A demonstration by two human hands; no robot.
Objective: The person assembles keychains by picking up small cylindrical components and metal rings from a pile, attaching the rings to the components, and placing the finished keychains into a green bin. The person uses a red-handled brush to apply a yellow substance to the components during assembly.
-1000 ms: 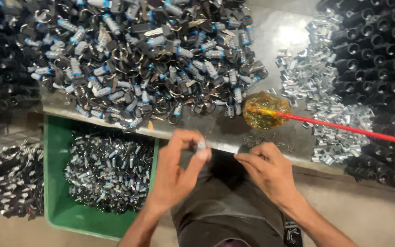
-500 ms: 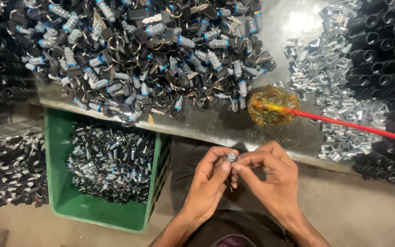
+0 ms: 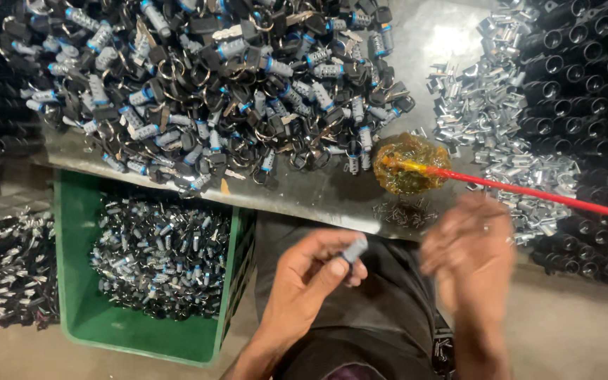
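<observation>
Down over my lap, my left hand [image 3: 314, 271] is closed around a small silver lock cylinder [image 3: 354, 250], pinched between thumb and fingertips just below the edge of the surface [image 3: 318, 193]. My right hand [image 3: 469, 250] is beside it, apart from the cylinder, too blurred for me to tell whether it is open or closed. On the surface above lies a big heap of cylinders with keys and rings [image 3: 226, 84], and near its edge a blob of yellow grease [image 3: 406, 165] with a red stick [image 3: 529, 190] stuck in it. Silver metal clips [image 3: 494, 119] lie to the right. A green crate [image 3: 72, 309] of cylinders stands on the floor at my left.
</observation>
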